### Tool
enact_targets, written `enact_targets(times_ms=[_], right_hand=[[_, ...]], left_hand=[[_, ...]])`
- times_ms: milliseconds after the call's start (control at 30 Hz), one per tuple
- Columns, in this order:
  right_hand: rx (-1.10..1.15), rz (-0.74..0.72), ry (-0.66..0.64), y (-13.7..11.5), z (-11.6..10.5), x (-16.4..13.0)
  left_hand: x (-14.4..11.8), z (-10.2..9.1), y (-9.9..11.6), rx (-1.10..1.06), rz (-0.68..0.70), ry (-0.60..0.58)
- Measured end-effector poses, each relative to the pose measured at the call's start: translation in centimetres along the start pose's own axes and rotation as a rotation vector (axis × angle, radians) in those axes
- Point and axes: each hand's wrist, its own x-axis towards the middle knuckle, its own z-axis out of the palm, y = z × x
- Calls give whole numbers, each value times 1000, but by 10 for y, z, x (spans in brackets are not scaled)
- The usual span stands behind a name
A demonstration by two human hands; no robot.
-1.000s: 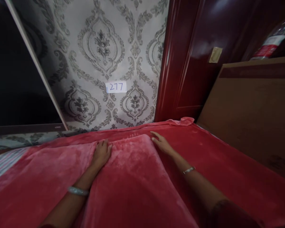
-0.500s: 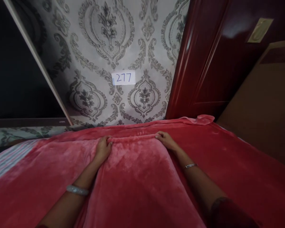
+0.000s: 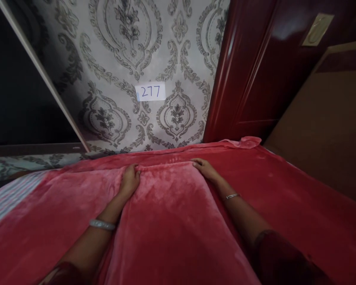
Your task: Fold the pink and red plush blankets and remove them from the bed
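Nearest to the body lies the folded part of the red blanket [image 3: 178,221], with its long axis going away from the person. At its far edge, the left hand [image 3: 129,181] is by the left corner and the right hand [image 3: 206,171] by the right corner. So this part lies between the hands and from the fingers back toward the body; the left hand is slightly nearer. Each thumb is close to its fingers, but I cannot tell whether they pinch cloth. Farther stands the patterned wall [image 3: 109,71].
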Motion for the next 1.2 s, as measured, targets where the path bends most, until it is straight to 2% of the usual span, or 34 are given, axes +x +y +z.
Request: enact_targets(times_ms=[67, 167, 233, 333, 433, 567, 633, 700, 800, 867, 967, 1067, 1200], right_hand=[[-22, 3, 17, -13, -3, -13], [-168, -78, -13, -30, -1, -45], [-323, -125, -73, -34, 4, -71], [-500, -88, -124, -32, 9, -102], [-542, 5, -116, -31, 9, -113], [-618, 57, -78, -51, 10, -109], [-709, 13, -65, -64, 15, -111], [-783, -47, -93, -70, 22, -117], [-848, -50, -170, -63, 33, -129], [-854, -25, -175, -51, 38, -135], [-839, -62, -125, -35, 42, -137], [-830, -109, -99, -28, 41, -136], [-820, -114, -106, -23, 38, -135]], left_hand=[[-1, -1, 5, 13, -12, -13], [-3, -2, 10, 29, -28, -24], [-4, -3, 13, 33, -27, -22], [-4, -5, 17, 44, -34, -38], [0, -13, 25, 71, -65, -85], [-6, -32, 45, 123, -23, -130], [-27, -41, 54, 146, 73, -172], [-61, -46, 58, 162, 190, -251], [-119, -46, 53, 179, 315, -394], [-146, -43, 46, 210, 396, -460], [-158, -44, 42, 240, 442, -500], [-163, -57, 53, 228, 382, -525], [-204, -77, 64, 169, 435, -558]])
